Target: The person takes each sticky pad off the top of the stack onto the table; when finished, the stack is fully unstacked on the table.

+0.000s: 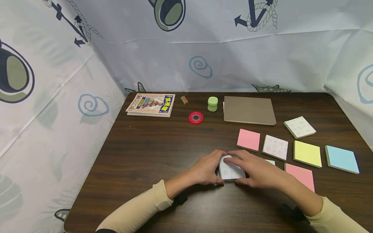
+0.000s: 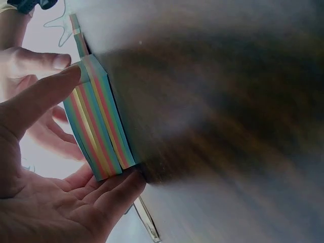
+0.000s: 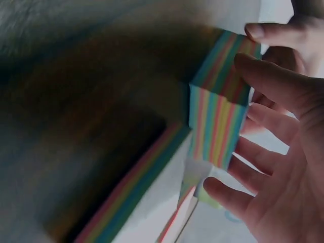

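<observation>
Close to the table's front, a stack of multicoloured sticky note pads (image 1: 230, 170) lies between both hands, its top sheet white with faint print. Striped pink, yellow, green and blue edges show on the stacked pads (image 2: 96, 126) in the left wrist view, with a seam between two blocks. My left hand (image 1: 206, 168) holds the left side, thumb at the near edge and fingers at the far corner. From the right, my right hand (image 1: 257, 170) grips the same stack (image 3: 217, 116), thumb near and fingers around the far side. Part of another white pad (image 1: 271, 161) shows behind the right hand.
Right of the hands lie pink (image 1: 248, 139), white (image 1: 275, 147), yellow (image 1: 307, 153) and blue (image 1: 342, 159) note pads, plus another pink pad (image 1: 301, 176). Farther back are a grey notebook (image 1: 249, 110), green container (image 1: 212, 104), red tape roll (image 1: 196, 117), eraser (image 1: 184, 100) and books (image 1: 151, 105).
</observation>
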`<state>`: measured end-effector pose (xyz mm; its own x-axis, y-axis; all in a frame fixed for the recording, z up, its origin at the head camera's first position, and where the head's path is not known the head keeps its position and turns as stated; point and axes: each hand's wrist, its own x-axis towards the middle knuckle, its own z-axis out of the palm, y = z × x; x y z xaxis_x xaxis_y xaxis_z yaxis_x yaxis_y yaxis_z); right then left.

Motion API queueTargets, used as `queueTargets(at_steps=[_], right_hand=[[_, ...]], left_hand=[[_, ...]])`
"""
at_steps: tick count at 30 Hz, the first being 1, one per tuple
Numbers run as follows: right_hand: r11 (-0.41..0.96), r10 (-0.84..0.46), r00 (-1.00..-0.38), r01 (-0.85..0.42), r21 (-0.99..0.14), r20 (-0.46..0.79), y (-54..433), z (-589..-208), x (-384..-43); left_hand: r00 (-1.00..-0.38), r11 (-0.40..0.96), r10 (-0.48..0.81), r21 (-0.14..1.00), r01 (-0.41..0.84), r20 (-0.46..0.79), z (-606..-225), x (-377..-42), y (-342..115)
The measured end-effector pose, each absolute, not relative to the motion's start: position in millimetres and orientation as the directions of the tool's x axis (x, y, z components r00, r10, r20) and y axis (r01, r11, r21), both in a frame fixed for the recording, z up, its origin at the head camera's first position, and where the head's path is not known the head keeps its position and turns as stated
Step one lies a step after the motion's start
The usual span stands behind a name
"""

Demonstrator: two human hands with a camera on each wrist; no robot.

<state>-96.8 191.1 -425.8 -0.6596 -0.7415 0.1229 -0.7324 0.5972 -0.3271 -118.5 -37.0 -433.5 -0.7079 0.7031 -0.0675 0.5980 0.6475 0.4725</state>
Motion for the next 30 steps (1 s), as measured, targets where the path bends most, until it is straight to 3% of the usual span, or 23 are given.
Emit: queueTargets(at_steps=[10,18,30], right_hand=[[0.604,-0.734,-0.673,-0.709,-0.363,0.094,183.9,-428.7,-99.5],[0.603,-0.712,-0.683,-0.712,-0.359,0.160,197.4,-423.7,-94.9],[0.783,-0.481,-0.847,-0.532,-0.324,0.228,290.1,-407.2,-67.2]], left_hand=[[-0.714,0.655,0.697,0.464,0.596,-0.065,-433.9,-118.5,-36.1],[-0.717,0.659,0.692,0.477,0.581,-0.083,-433.9,-118.8,-37.5],[-0.715,0.662,0.695,0.453,0.597,-0.073,-433.9,-116.7,-37.1]])
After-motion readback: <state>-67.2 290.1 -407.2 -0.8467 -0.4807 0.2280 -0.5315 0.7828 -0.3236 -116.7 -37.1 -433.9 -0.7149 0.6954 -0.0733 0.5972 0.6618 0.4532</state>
